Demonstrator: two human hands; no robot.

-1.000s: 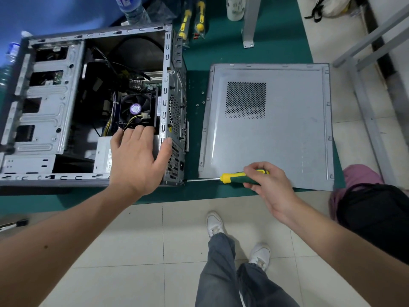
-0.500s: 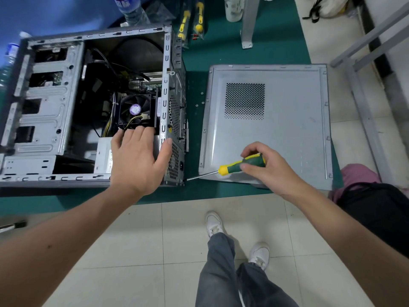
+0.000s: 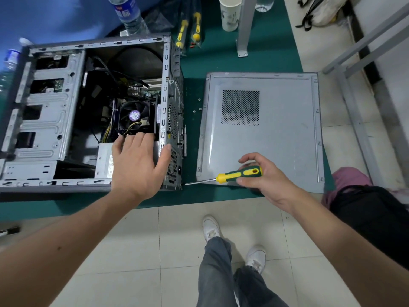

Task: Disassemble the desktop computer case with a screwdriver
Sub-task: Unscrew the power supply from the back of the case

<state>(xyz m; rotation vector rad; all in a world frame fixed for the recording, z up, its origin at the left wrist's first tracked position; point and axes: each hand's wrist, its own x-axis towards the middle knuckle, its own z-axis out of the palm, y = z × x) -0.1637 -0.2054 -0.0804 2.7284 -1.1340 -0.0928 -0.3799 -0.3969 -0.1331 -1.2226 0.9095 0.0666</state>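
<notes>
Since a second ago the right grip (image 3: 261, 173), curled round the screwdriver (image 3: 240, 173), has risen; its shaft points left, tip at the case (image 3: 172, 151) corner, which the open left grip (image 3: 137, 160) steadies.

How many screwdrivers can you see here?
3. One green-and-yellow screwdriver is held in the right hand, its tip at the computer case's rear corner. Two more lie side by side, seemingly packaged, behind the case. Others may be hidden.
</notes>
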